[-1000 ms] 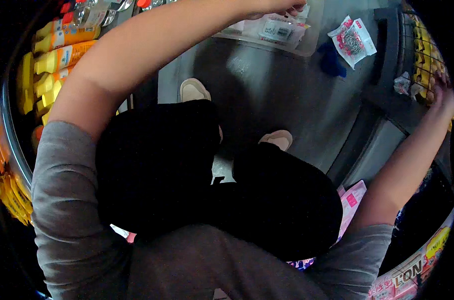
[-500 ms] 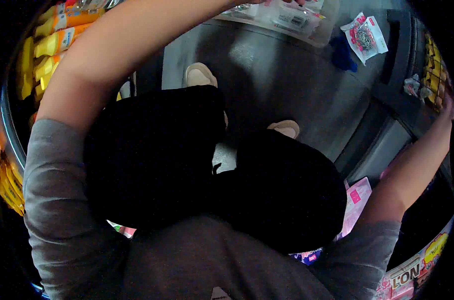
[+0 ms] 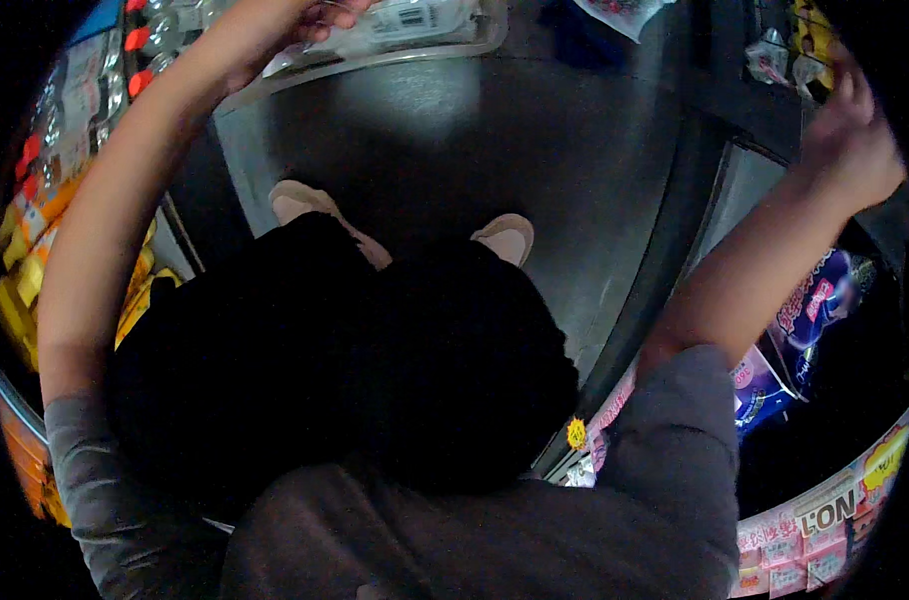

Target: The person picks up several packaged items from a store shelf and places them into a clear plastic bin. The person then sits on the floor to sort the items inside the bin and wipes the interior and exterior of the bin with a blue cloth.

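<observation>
Left hand point(image 3: 285, 30) at 11 o'clock, fingers curled on rim of clear plastic bin point(image 3: 395, 45). Right hand point(image 3: 855, 140) at 2 o'clock near shelf packets point(image 3: 790, 60); grip unclear.

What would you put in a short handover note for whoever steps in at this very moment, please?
Left hand: raised at the top edge, fingers on the clear plastic packet lying in the clear tray; the grip itself is cut off by the frame.
Right hand: lifted beside the right-hand shelf of small packets, fingers loose, holding nothing visible.
Around: yellow bottles on the left shelf, purple snack bags low on the right, grey floor underfoot.
Done: left hand has reached the packet.
Left: packet not yet lifted out of the tray.
</observation>
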{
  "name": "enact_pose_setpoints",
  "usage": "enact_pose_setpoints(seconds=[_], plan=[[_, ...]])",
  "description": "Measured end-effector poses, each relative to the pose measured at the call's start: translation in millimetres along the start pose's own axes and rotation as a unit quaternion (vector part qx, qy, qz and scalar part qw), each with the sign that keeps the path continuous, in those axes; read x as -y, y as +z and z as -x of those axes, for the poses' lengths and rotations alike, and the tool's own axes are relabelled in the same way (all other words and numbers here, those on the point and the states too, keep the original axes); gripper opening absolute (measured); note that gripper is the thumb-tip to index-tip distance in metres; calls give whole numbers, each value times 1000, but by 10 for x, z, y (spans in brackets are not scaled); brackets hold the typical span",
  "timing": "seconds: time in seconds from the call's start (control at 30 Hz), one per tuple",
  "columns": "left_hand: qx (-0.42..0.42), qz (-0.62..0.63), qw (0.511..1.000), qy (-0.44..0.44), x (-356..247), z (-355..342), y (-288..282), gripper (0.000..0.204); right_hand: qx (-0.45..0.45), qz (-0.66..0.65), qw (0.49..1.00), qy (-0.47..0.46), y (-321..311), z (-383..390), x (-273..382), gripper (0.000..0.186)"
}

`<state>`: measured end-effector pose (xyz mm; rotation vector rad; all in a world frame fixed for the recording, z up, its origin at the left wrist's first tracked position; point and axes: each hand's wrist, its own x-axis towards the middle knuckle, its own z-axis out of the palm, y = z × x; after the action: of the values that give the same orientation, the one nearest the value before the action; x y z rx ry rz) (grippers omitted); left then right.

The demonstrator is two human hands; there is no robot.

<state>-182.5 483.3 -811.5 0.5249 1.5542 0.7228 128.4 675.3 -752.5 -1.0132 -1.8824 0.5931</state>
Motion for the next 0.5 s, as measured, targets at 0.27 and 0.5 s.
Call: enact_pose_setpoints(seconds=[0.27,0.5], plan=[[57,-45,997,-32,-214,-263,198,17,-17,29,759,650,-534,3604,-53,28],[199,-51,974,-91,-359,-332,708,28,-204,138,576,779,-1601,6219,-290,41]])
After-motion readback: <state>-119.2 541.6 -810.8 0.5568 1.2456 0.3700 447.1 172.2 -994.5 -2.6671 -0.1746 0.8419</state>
